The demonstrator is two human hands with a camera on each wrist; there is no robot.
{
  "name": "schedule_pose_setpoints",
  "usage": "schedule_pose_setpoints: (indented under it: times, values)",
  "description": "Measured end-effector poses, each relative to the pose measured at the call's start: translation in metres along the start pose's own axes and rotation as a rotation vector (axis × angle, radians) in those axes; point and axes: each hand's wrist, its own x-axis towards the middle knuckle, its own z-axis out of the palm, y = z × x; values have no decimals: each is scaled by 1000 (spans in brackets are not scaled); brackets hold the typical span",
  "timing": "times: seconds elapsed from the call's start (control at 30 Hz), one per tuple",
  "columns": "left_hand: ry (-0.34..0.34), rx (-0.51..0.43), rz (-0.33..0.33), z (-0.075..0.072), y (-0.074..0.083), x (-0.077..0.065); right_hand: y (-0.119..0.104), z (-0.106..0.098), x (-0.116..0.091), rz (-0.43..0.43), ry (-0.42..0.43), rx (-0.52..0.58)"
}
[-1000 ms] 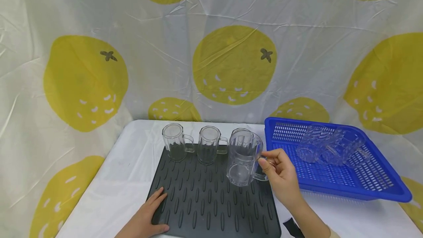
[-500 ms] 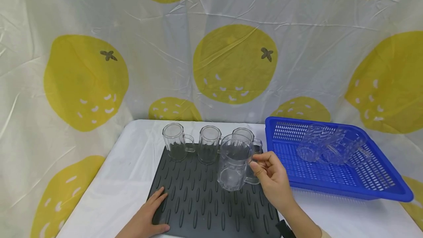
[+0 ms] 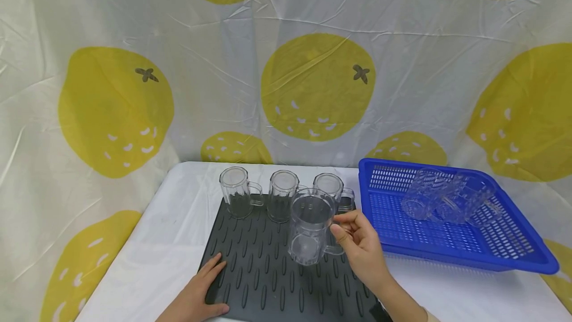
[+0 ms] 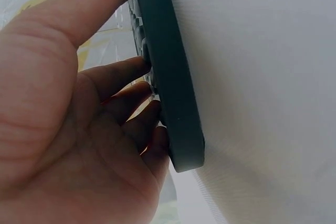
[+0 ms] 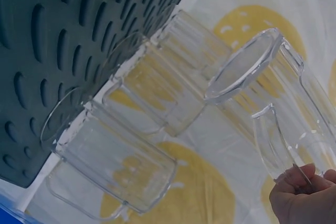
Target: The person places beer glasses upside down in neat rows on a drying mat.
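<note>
My right hand (image 3: 361, 247) pinches the handle of a clear glass mug (image 3: 310, 230) between thumb and fingers. That mug stands roughly vertical over the dark ridged mat (image 3: 268, 282); in the right wrist view the held mug (image 5: 244, 69) appears apart from the mat. Along the mat's far edge are a left mug (image 3: 237, 193), a middle mug (image 3: 281, 198) and a right mug (image 3: 328, 180), partly covered by the held one. At the mat's left edge rests my left hand (image 3: 196, 292), fingers spread; the left wrist view shows fingertips (image 4: 139, 65) touching the mat's side.
To the right, a blue plastic basket (image 3: 420, 242) holds several more clear mugs (image 3: 447, 198) lying on their sides. A white cloth (image 3: 147, 242) covers the table, and a lemon-print curtain (image 3: 214, 88) hangs close behind it.
The right hand has carried its mug left and nearer to me, lower in the view, uncovering more of the right mug behind it. The left hand has stayed in place.
</note>
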Motion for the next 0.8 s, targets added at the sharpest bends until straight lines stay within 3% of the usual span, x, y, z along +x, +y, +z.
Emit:
schedule_pose_setpoints:
  times: [0.6, 0.8]
  values:
    - [-42, -4, -66, -1, 6, 3, 6, 2, -5, 8, -17, 18]
    - [-45, -6, -84, -3, 18, 7, 7, 4, -6, 12, -25, 46]
